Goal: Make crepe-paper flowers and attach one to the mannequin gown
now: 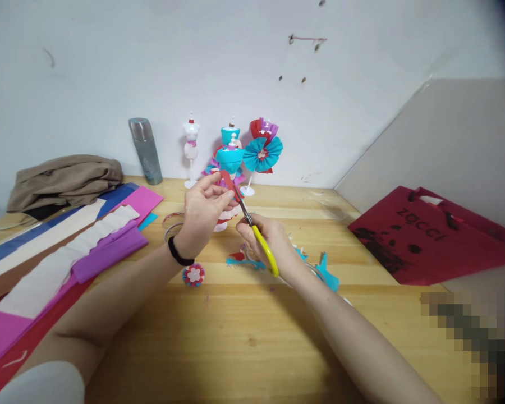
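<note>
My left hand (208, 205) pinches a small strip of red paper (228, 182) between thumb and fingers. Yellow-handled scissors (264, 251) are gripped in my right hand (267, 235), their blades pointing up and left at the red strip. Whether the blades are closed on it I cannot make out. Just behind my hands stands a small mannequin (229, 159) dressed in turquoise, its lower part partly hidden by my left hand. Below my left wrist a round rosette (193, 275) in red and blue with a pale flower lies on the table.
Several more little mannequins, one white (191, 148) and one with a turquoise pleated fan (263, 154), stand by the wall. Coloured crepe paper (109, 247) lies at left, near a brown cloth (67, 179) and a flask (146, 151). Turquoise scraps (328, 274) and a red bag (437, 235) are at right.
</note>
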Available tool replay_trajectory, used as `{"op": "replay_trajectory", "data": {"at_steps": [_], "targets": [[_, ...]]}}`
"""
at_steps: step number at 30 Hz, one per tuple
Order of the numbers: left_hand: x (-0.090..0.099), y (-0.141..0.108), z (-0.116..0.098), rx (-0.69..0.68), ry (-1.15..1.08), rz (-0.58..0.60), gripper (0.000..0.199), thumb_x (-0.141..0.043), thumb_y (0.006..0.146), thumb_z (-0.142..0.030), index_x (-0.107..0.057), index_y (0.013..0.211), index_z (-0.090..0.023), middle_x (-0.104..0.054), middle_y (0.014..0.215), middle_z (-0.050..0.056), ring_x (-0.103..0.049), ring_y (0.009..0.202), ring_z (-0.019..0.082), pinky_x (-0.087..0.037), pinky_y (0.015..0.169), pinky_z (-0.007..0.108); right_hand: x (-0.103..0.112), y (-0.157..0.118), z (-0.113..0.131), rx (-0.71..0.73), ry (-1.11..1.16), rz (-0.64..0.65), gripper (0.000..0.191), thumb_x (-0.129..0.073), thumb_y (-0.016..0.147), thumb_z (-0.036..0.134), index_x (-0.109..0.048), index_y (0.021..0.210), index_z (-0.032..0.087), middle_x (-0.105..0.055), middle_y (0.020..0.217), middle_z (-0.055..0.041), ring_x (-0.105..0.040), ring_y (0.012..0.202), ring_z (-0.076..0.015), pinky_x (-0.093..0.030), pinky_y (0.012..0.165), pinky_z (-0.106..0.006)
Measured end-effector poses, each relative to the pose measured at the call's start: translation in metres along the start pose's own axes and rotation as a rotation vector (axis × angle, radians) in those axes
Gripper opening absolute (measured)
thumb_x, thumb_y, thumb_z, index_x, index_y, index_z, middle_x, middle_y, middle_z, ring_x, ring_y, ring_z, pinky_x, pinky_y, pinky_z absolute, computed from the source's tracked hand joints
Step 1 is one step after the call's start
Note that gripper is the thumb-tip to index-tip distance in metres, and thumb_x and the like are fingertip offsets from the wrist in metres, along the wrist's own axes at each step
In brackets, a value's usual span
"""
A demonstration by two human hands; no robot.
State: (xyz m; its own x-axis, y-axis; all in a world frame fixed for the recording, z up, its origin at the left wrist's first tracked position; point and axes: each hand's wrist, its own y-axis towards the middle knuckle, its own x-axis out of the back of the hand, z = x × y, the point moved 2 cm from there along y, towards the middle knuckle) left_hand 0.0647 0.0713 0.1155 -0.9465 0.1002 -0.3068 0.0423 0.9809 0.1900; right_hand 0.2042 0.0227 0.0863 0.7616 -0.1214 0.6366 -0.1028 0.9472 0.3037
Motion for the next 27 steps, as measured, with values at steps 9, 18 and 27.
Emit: {"op": "replay_trajectory", "data": {"at_steps": [9, 18, 27], "targets": [[0.005, 0.004, -0.004, -0.037, -0.068, 0.044, 0.033, -0.077, 0.072, -0.029, -0.067, 0.1, -0.016, -0.071, 0.076, 0.002, -0.068, 0.063, 0.014, -0.056, 0.062, 0.025, 0.002, -0.002, 0.001, 0.033, 0.007, 0.006, 0.032, -0.053, 0.09, 0.048, -0.053, 0.074, 0.021, -0.047, 0.058, 0.0026, -0.042, 0.052, -0.0127, -0.033, 0.054, -0.026], [0.01, 0.012, -0.004, -0.106, -0.064, -0.004, 0.04, -0.077, 0.065, -0.016, -0.068, 0.104, -0.016, -0.068, 0.07, -0.002, -0.065, 0.061, 0.01, -0.055, 0.062, 0.022, 0.003, -0.008, 0.01, 0.052, 0.086, 0.07, 0.034, -0.046, 0.094, 0.051, -0.054, 0.08, 0.021, -0.045, 0.057, 0.003, -0.046, 0.053, -0.0135, -0.034, 0.053, -0.026], [0.009, 0.009, -0.007, -0.09, -0.03, 0.005, 0.047, -0.078, 0.063, -0.016, -0.066, 0.108, -0.013, -0.068, 0.068, -0.003, -0.065, 0.058, 0.011, -0.056, 0.059, 0.023, 0.003, -0.009, 0.009, 0.016, 0.167, 0.094, 0.037, -0.045, 0.093, 0.054, -0.058, 0.088, 0.019, -0.049, 0.056, 0.0028, -0.049, 0.054, -0.0147, -0.037, 0.054, -0.026]]}}
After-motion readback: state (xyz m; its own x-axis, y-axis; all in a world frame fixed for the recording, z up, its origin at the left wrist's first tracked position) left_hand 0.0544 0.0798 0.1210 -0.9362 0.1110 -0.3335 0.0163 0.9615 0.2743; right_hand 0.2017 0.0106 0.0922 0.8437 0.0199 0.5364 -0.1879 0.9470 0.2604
